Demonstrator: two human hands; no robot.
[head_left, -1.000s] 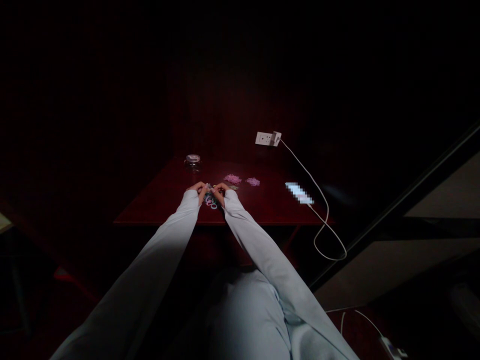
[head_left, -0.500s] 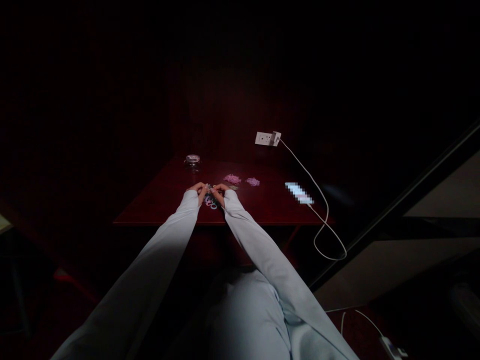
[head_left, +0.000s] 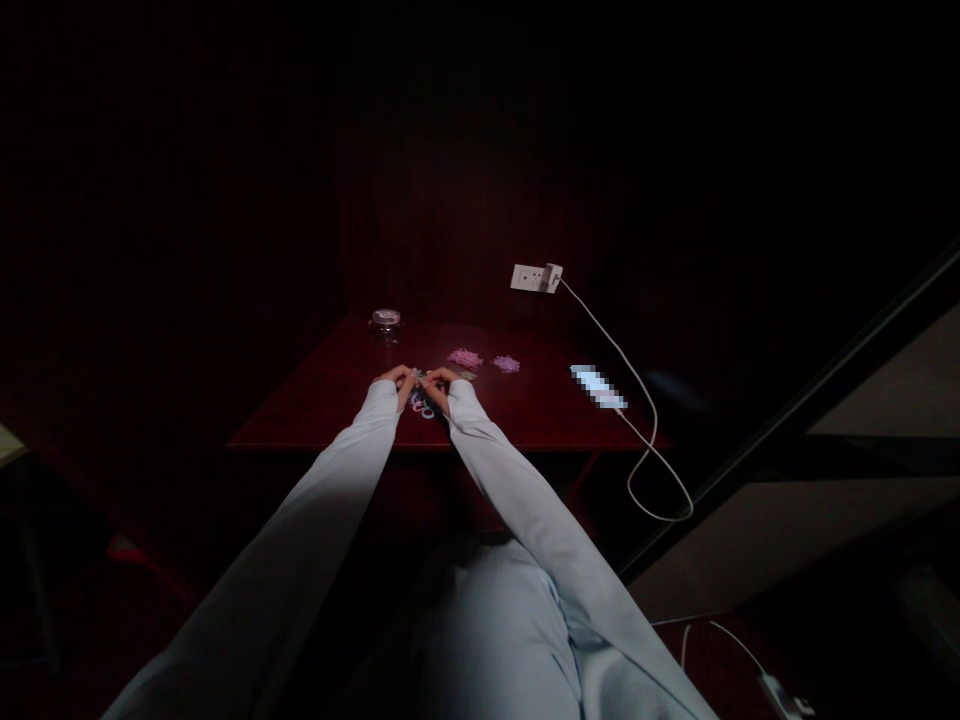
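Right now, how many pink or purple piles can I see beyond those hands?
2: a pink pile just beyond the right hand, and a purple pile to its right. Others may be hidden.

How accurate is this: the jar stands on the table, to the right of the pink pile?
Only the side is wrong: the head view shows the jar standing on the table, to the left of the pink pile.
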